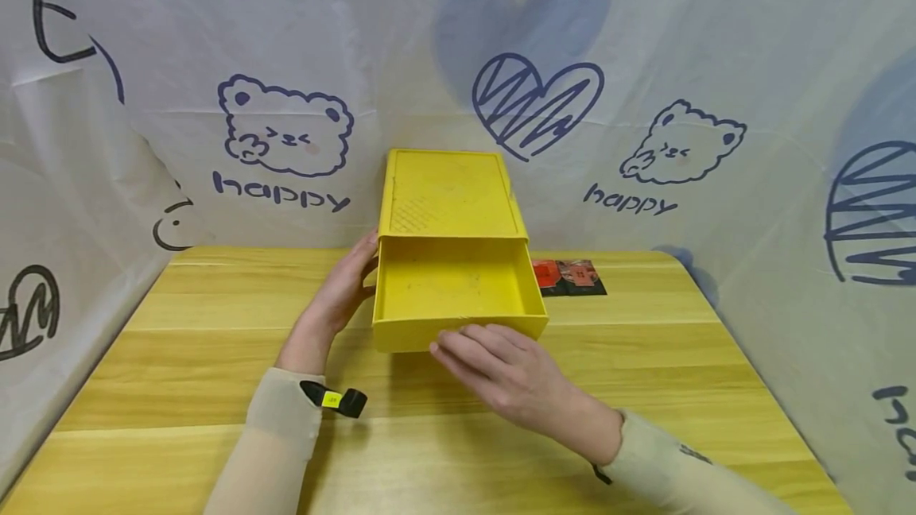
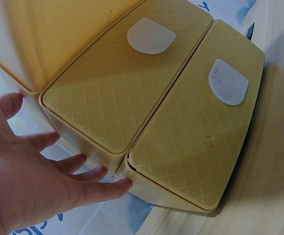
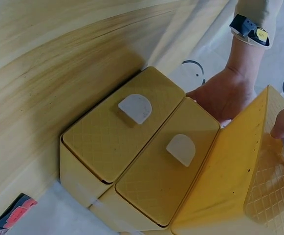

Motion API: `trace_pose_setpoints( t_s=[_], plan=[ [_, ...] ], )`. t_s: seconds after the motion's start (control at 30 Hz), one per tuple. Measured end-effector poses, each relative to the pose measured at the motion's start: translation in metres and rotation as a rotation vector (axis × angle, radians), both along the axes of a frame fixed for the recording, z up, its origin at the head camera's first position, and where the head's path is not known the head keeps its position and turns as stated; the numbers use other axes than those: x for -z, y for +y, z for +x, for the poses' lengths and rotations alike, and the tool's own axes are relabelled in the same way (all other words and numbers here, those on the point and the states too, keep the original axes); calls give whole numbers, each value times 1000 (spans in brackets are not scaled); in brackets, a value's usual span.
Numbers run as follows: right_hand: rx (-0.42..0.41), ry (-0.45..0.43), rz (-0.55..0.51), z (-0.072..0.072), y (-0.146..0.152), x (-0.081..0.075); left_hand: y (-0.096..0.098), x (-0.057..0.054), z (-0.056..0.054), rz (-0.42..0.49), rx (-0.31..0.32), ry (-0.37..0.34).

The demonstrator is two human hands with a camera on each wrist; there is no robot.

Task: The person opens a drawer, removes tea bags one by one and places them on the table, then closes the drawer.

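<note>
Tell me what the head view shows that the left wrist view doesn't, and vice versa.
Only head: the right hand gripping the open drawer, that drawer's interior, two bear drawings and a red-and-black printed piece.

Only left wrist: two closed drawer fronts with white D-shaped pulls.

Both: the left hand, yellow drawer cabinet and wooden table.

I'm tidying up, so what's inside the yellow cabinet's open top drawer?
Inside the top drawer, only its bare yellow interior shows; anything farther back is covered by the cabinet.

Top drawer (image 1: 461, 276) reachable frm abv, R grip (image 1: 501, 372) blocking frt
</note>
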State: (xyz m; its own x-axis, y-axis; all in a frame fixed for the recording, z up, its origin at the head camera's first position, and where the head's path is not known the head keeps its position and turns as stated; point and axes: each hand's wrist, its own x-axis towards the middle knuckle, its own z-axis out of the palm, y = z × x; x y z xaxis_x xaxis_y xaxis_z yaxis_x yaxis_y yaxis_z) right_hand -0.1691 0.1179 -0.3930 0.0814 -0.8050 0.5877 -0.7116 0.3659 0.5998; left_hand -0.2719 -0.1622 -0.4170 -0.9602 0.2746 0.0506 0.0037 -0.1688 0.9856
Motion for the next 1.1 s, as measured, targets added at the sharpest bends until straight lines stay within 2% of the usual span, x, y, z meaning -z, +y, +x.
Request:
trace_pose_setpoints(
  t_s=[1.1],
  plan=[
    [-25,-36,-45,-10,-6,-3,0,-2,2,-17,-4,8]
  ],
)
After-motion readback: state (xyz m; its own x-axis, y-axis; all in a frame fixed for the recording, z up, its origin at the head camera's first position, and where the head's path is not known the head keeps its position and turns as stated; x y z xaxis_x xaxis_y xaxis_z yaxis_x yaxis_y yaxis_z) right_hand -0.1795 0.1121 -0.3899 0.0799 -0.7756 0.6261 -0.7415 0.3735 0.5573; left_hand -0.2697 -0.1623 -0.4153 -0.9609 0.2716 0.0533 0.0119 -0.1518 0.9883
